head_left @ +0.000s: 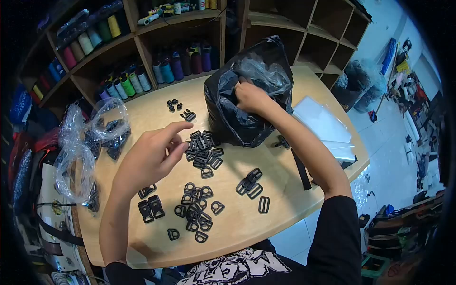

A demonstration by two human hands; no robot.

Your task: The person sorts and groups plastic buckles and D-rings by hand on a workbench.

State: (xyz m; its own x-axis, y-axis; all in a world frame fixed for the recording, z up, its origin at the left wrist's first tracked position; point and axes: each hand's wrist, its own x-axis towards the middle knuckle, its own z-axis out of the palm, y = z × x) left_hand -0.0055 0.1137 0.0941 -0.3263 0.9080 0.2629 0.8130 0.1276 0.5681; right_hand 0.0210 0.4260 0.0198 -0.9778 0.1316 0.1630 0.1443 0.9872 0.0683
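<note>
My left hand [154,154] hovers above the wooden table [237,228], thumb and fingers curved and apart, with nothing between them. Just right of its fingertips lies a pile of black slider buckles [202,147]. My right hand [251,97] reaches into the mouth of a black plastic bag [228,116]; its fingers curl at the plastic lining, and what they hold, if anything, is hidden. Nearer to me is a heap of black ring buckles [194,209]. Two side-release buckles [151,208] lie left of that heap, and a few more sliders [251,183] lie to its right.
Shelves with thread spools [178,64] stand behind the table. Clear plastic sheets [323,123] lie at the right, over a black strap [300,171]. Bundles of clear plastic [73,161] are at the left edge. Small black parts [175,104] lie near the back.
</note>
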